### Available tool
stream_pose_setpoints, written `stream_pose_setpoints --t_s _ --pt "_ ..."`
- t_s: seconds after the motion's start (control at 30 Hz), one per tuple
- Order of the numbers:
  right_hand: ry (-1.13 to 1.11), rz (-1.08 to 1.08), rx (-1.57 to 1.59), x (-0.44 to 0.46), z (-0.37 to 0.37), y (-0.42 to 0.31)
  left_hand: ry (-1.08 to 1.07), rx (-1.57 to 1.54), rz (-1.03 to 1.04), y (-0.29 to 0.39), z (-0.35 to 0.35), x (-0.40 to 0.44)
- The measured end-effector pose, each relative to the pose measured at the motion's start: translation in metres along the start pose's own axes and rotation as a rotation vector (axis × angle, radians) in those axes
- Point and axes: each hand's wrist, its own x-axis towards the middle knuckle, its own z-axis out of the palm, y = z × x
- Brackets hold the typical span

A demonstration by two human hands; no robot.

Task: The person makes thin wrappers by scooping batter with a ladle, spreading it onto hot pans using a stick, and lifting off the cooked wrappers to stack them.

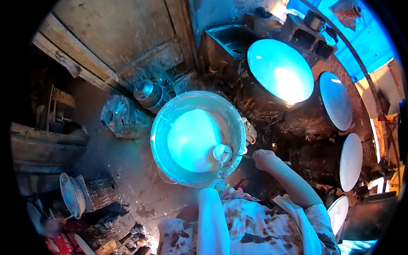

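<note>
A large basin (155, 148) holds bright white liquid. My right hand (264, 159) is closed around the thin handle of a ladle (222, 153), whose white-filled bowl hangs over the basin's near right side. A pale streak runs from the ladle down toward my left hand (219, 185), at the near rim. The fingers of my left hand look curled, but whatever they hold is too small and blurred to name.
Round pale lids (272, 68) cover large vessels along the right. Beyond the basin stands a kettle (146, 91), with a wrapped bucket-like container (117, 112) to its left. A tilted metal bowl (72, 195) and chopped wood (117, 227) lie at the lower left.
</note>
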Motion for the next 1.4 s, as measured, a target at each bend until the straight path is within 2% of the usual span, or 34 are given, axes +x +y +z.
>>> stream_pose_setpoints --t_s 0.17,0.27,0.3,0.37,0.4,0.53,0.6,0.67,0.77,0.87,0.9,0.97,1.0,1.03,1.07,1.1,1.17,1.23,1.3,1.4 --pt "0.142 0.013 0.254 -0.065 0.037 0.042 -0.177 -0.228 0.128 -0.026 0.014 -0.009" --pt "0.405 -0.185 0.566 -0.093 0.049 0.050 -0.367 -0.159 0.224 -0.030 0.017 -0.024" --pt "0.423 -0.204 0.570 -0.098 0.051 0.050 -0.364 -0.140 0.242 -0.031 0.028 -0.036" --pt "0.665 -0.429 0.729 -0.106 0.051 0.046 -0.318 0.083 0.560 -0.043 0.056 -0.070" --pt "0.651 -0.443 0.706 -0.113 0.047 0.045 -0.156 0.295 0.697 -0.049 0.072 -0.088" --pt "0.665 -0.523 0.713 -0.131 0.025 0.038 -0.207 0.427 0.865 -0.058 0.114 -0.161" --pt "0.740 -0.589 0.719 -0.127 0.021 0.034 -0.226 0.494 0.981 -0.057 0.116 -0.188" --pt "0.823 -0.661 0.728 -0.122 0.017 0.028 -0.245 0.450 1.001 -0.046 0.101 -0.190" --pt "0.945 -0.693 0.793 -0.097 0.015 0.009 -0.344 0.318 0.939 -0.022 0.094 -0.182" --pt "0.938 -0.643 0.819 -0.076 0.004 -0.004 -0.387 -0.097 0.640 0.021 0.079 -0.167" --pt "0.925 -0.610 0.818 -0.070 0.001 -0.007 -0.386 -0.099 0.629 0.029 0.075 -0.163" --pt "0.877 -0.538 0.837 -0.063 -0.002 -0.011 -0.149 -0.167 0.600 0.042 0.076 -0.157" --pt "0.884 -0.549 0.893 -0.058 -0.003 -0.011 -0.147 -0.157 0.593 0.040 0.080 -0.161" --pt "0.895 -0.563 0.948 -0.052 -0.005 -0.010 -0.160 -0.009 0.670 0.027 0.085 -0.169" --pt "0.976 -0.601 0.892 -0.048 -0.005 -0.006 -0.175 0.142 0.746 0.018 0.092 -0.177" --pt "0.990 -0.596 0.896 -0.042 -0.004 -0.002 -0.177 0.157 0.740 0.016 0.098 -0.181" --pt "0.872 -0.392 0.820 -0.043 0.007 0.007 -0.006 0.364 0.694 0.009 0.104 -0.182" --pt "0.937 -0.341 0.776 -0.052 0.009 0.013 -0.095 0.336 0.571 0.030 0.101 -0.178" --pt "0.787 -0.219 0.519 -0.061 0.011 0.028 -0.231 0.104 0.362 0.051 0.106 -0.162" --pt "0.870 -0.161 0.545 -0.070 0.024 0.052 -0.267 0.174 0.207 0.071 0.146 -0.128"
